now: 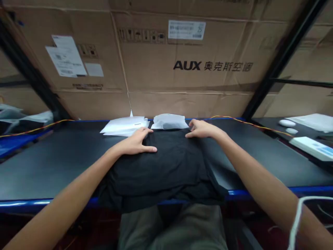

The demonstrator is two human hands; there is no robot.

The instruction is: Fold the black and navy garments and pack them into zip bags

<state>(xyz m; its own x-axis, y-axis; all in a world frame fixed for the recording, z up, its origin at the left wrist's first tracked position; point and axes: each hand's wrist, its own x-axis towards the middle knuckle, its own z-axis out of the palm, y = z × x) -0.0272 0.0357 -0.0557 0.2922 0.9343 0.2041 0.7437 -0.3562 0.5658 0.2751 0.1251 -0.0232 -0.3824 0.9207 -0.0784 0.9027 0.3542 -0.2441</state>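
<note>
A black cloth garment [166, 166] lies over the dark table, its near part hanging past the front edge. My left hand [137, 141] rests on its far left part, thumb spread from the fingers. At the far right corner of the cloth is my right hand [201, 129], its thumb and fingertips at the fabric; whether they pinch it is hard to make out. Just beyond the cloth sits a whitish translucent packet [169, 121]. Flat white bags [125, 125] lie beyond my left hand.
Large cardboard boxes [156, 76] stand behind the table [65, 159], between black slanted posts. A white device [312, 147] and white bags [314, 121] are at the right. A white cable [298, 218] hangs near my right forearm.
</note>
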